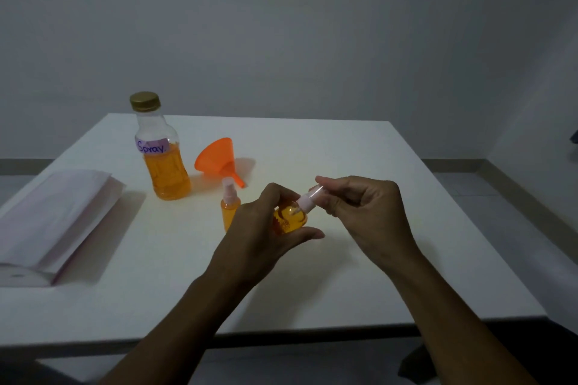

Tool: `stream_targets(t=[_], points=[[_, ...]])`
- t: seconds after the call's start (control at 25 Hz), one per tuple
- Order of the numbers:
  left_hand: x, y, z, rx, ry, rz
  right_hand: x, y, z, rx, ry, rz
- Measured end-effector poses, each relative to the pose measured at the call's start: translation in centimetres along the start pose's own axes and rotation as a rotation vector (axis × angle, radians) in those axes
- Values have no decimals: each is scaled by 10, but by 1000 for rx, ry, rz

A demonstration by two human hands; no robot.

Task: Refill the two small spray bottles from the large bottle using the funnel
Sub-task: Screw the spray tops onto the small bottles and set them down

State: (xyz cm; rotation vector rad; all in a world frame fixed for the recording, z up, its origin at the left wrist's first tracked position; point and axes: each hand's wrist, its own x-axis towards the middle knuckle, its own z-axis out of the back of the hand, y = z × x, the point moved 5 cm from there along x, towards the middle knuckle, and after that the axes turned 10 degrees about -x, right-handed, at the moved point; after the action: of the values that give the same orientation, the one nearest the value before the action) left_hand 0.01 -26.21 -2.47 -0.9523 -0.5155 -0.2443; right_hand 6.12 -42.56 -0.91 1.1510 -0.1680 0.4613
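Note:
My left hand [266, 225] grips a small spray bottle [291, 218] full of orange liquid, tilted toward the right above the table. My right hand [362, 200] pinches its pale pink spray head [308, 197] between thumb and fingers. A second small spray bottle [230, 205] stands upright just left of my left hand, its pink head on and orange liquid inside. The large bottle [162, 150], labelled "Spray", gold cap on, about half full of orange liquid, stands at the back left. The orange funnel [219, 159] lies on its side behind the small bottles.
A folded white cloth or paper [53, 216] lies at the left edge of the white table [375, 275]. A grey wall rises behind the table. The table's front edge runs below my forearms.

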Motion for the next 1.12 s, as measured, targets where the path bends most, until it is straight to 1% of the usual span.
stream_targets(t=[0.12, 0.2, 0.28, 0.4, 0.52, 0.6, 0.72, 0.88, 1.0, 1.12], points=[[1, -4, 21, -9, -19, -1, 6, 4, -6, 110, 68, -42], [-2, 3, 50, -18, -105, 19, 11, 6, -12, 120, 63, -54], [-7, 18, 87, -13, -214, 67, 13, 6, -24, 79, 60, -56], [-17, 54, 134, 14, -354, 208, 11, 7, -54, -65, 122, -31], [-27, 92, 158, 15, -458, 389, 12, 13, -80, -160, 161, 16], [-31, 108, 165, 59, -480, 413, 15, 17, -93, -219, 141, 39], [-28, 122, 165, 73, -482, 395, 19, 22, -110, -305, 91, 55], [-24, 136, 159, 68, -492, 397, 22, 23, -129, -408, 111, 94], [-23, 139, 159, 63, -479, 410, 25, 21, -138, -423, 119, 97], [-24, 134, 158, 59, -464, 428, 30, 23, -141, -432, 87, 91]])
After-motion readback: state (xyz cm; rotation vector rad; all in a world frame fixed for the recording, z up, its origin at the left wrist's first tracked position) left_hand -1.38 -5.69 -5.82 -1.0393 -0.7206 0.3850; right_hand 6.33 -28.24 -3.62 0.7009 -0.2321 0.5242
